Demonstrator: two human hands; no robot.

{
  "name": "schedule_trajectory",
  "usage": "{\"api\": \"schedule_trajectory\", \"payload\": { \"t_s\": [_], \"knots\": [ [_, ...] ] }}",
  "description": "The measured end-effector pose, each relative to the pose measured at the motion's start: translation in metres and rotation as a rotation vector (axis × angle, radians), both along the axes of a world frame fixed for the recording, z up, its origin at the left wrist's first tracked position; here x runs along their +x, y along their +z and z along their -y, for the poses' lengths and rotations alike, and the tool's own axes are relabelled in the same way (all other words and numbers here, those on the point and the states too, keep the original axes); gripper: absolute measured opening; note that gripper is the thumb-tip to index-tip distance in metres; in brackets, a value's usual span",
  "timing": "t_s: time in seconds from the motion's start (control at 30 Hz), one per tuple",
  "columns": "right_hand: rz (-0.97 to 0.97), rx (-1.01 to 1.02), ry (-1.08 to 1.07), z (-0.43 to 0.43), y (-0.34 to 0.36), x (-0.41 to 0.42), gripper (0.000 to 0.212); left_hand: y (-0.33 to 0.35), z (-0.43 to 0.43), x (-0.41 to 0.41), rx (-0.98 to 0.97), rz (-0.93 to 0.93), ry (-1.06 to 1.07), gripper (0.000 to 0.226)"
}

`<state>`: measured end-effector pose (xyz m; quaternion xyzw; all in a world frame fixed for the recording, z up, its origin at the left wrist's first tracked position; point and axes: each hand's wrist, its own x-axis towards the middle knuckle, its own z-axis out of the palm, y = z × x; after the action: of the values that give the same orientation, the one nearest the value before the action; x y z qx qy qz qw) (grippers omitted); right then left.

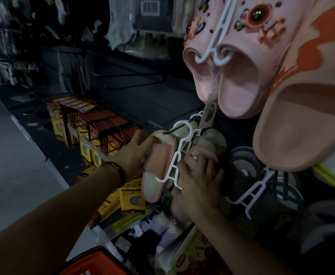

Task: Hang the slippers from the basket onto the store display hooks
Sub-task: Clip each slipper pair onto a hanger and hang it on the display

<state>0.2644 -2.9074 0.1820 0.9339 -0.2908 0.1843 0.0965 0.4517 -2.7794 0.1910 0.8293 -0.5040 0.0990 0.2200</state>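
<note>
Two peach slippers (157,162) on one white hanger (175,165) sit at one black display hook (172,130). The left hand (134,153) curls its fingers round one slipper and the right hand (196,183) grips the other, above one red basket (95,262).

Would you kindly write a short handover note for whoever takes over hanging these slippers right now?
Left hand: grips the left slipper of the pink slipper pair.
Right hand: grips the pair's right slipper beside the white hanger.
Display hook: the hanger's top loop seems over it near the tip, in front of pale green slippers; seating unclear.
Red basket: at the bottom edge, contents hidden.
Done: this pair lifted to the hook.
Left: seat it, release, check the basket for more.
</note>
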Motion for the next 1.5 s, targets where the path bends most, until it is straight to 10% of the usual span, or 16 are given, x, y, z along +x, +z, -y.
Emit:
{"api": "schedule_trajectory", "payload": {
  "t_s": [0.73, 1.03, 1.5],
  "knots": [
    [-0.008, 0.108, 0.139, -0.008, -0.023, -0.040, 0.096, -0.028, -0.001, -0.032, 0.115, -0.145, 0.145, 0.142],
    [0.116, 0.358, 0.212, -0.038, 0.013, -0.091, 0.086, 0.003, -0.031, -0.118, -0.038, -0.280, 0.180, 0.066],
    [0.288, 0.529, 0.262, -0.078, 0.141, -0.237, 0.049, 0.138, -0.065, -0.296, -0.123, -0.276, -0.112, 0.030]
  ]
}}
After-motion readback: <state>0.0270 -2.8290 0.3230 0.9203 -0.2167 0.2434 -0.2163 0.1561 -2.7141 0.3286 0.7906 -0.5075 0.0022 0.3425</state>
